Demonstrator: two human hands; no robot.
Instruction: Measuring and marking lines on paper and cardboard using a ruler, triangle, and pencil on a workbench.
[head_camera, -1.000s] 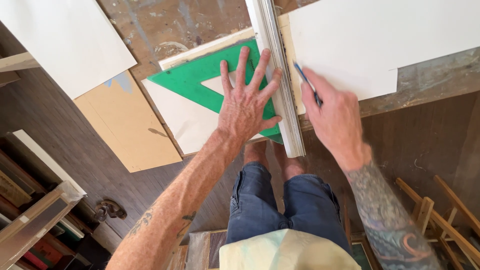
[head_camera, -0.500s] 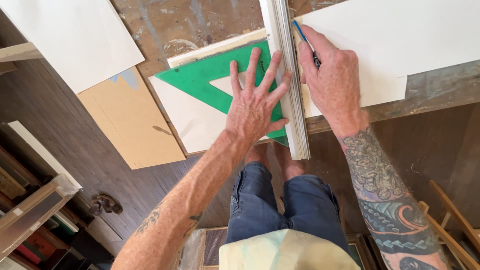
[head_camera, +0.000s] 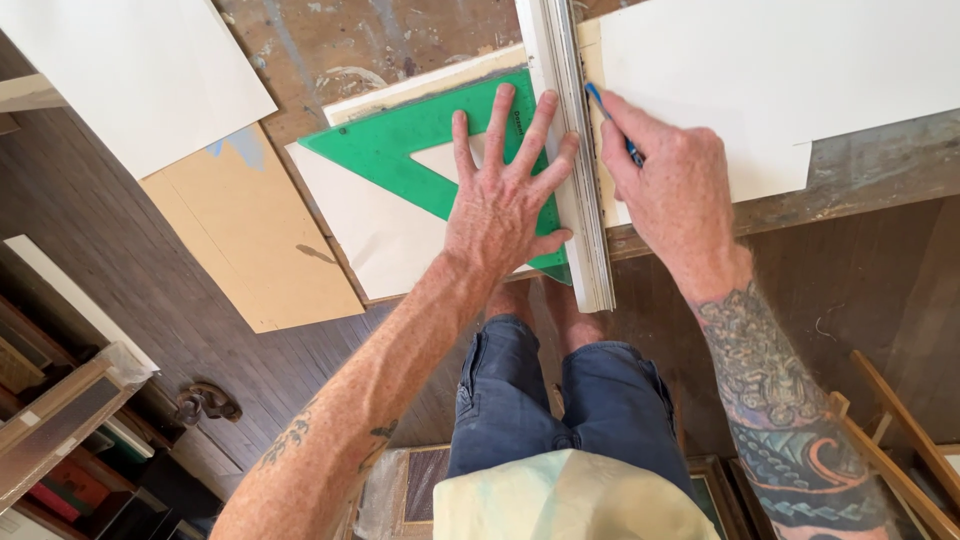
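Note:
My left hand (head_camera: 503, 196) lies flat with fingers spread, pressing on a green plastic set square (head_camera: 395, 150) and the edge of a long metal straightedge (head_camera: 578, 190). The straightedge runs away from me across a white board (head_camera: 760, 80) on a worn wooden table (head_camera: 880, 170). My right hand (head_camera: 672, 190) is just right of the straightedge, closed on a blue-handled pen or knife (head_camera: 610, 118) whose tip touches the board beside the straightedge. The set square rests on a pale sheet (head_camera: 370, 235).
A white sheet (head_camera: 130, 70) lies at the far left of the table, and a tan board (head_camera: 250, 240) hangs over its front edge. Frames and boards (head_camera: 60, 420) lean at lower left, wooden slats (head_camera: 900, 430) at lower right. My knees (head_camera: 570, 400) are below the table edge.
My right hand has slid back along the straightedge toward me with the blue tool. My left hand stays pressed on the set square and straightedge. The camera has shifted slightly.

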